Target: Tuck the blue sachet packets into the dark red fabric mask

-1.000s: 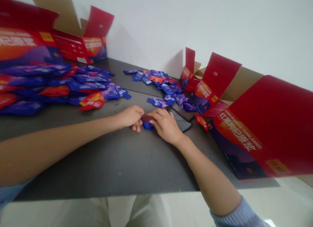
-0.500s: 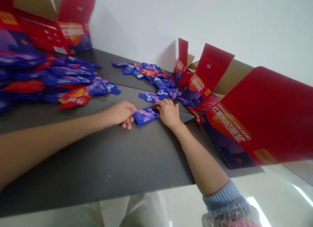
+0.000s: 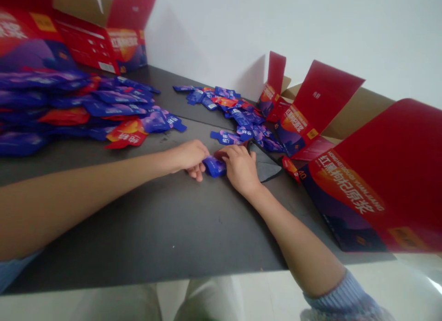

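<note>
Blue foil sachet between left hand and right hand, fingers of both closed on it

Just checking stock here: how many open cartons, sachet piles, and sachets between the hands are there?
Open red cartons: 2
Sachet piles: 2
Blue sachet between left hand and right hand: 1
Total: 5
</note>
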Tool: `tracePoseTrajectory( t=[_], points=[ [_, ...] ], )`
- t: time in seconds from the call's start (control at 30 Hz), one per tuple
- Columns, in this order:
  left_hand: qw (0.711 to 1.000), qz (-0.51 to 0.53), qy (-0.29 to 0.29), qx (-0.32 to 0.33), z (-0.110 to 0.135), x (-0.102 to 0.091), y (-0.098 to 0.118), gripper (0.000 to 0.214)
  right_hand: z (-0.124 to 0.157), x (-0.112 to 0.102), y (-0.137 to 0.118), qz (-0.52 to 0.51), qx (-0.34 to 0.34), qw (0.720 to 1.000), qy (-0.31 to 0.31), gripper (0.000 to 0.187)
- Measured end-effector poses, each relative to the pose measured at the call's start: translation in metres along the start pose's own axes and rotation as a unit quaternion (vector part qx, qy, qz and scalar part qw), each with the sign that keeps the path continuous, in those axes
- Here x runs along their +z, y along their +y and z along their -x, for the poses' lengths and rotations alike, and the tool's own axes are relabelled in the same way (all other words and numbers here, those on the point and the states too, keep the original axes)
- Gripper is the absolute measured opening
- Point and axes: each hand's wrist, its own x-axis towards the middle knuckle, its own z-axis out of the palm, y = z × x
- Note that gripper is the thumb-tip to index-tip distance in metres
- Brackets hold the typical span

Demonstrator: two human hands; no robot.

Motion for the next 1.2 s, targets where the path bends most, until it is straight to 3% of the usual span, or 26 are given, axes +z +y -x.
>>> tracePoseTrajectory(
  t=[0.17, 0.4, 0.5, 0.63, 0.8, 0.9, 1.07, 1.2],
  points=[
    [1.000, -0.027, 0.012, 0.001, 0.002, 0.001, 0.004, 0.023, 0.006, -0.006, -0.016, -0.015, -0.107, 0.993, -0.036, 0.033],
    [0.996, -0.078, 0.043, -0.006, 0.009, 0.004, 0.010, 0.026, 0.006, -0.032, 0.004, -0.074, -0.206, 0.968, -0.127, 0.031],
    [0.992, -0.112, 0.060, -0.007, 0.010, 0.006, 0.013, 0.026, 0.004, -0.037, 0.014, -0.066, -0.209, 0.966, -0.138, 0.026],
    [0.981, -0.178, 0.079, 0.000, 0.011, 0.005, 0.014, 0.015, -0.002, -0.036, 0.033, -0.053, -0.157, 0.977, -0.134, 0.025],
    [0.957, -0.268, 0.099, 0.041, 0.017, 0.005, 0.015, 0.013, -0.007, -0.028, 0.056, -0.003, -0.054, 0.993, -0.106, 0.028],
    [0.957, -0.267, 0.105, 0.047, 0.018, 0.007, 0.013, 0.012, -0.008, -0.023, 0.061, 0.028, -0.017, 0.997, -0.064, 0.028],
    [0.992, -0.115, 0.053, 0.002, 0.013, 0.001, 0.009, 0.012, -0.007, -0.026, 0.058, -0.008, -0.033, 0.999, 0.012, 0.029],
    [0.999, -0.043, 0.011, -0.007, 0.014, -0.004, 0.011, 0.011, -0.002, -0.029, 0.038, -0.092, -0.107, 0.987, 0.071, 0.034]
  ],
)
